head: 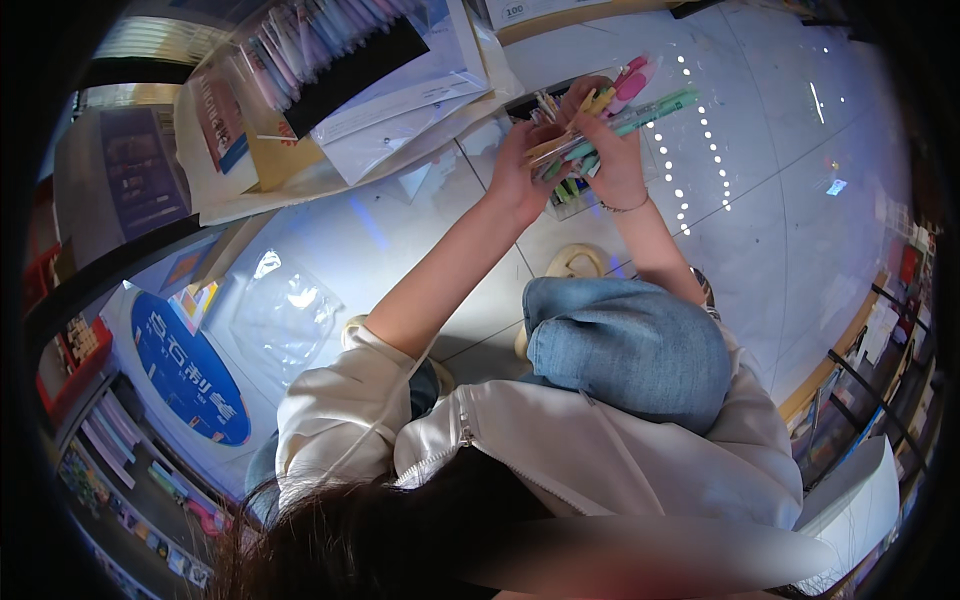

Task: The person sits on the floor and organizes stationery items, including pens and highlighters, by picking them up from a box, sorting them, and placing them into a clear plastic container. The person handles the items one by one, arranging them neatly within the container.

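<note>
A bundle of pens (637, 112) in green, pink, yellow and clear plastic is held between my two hands. My left hand (525, 165) grips its lower left end. My right hand (615, 154) closes around the middle, with the pink and mint green ends sticking out up and to the right. Beneath and behind both hands, a clear box of pens (570, 202) stands on the tiled floor, partly hidden by my hands. More pen tips show just above my left hand.
At upper left, a display surface holds packed pens (307, 45) and papers in plastic sleeves (405, 112). A clear plastic bag (285, 315) lies on the floor beside a blue oval sign (191, 367). Stocked shelves (862, 375) line the right side.
</note>
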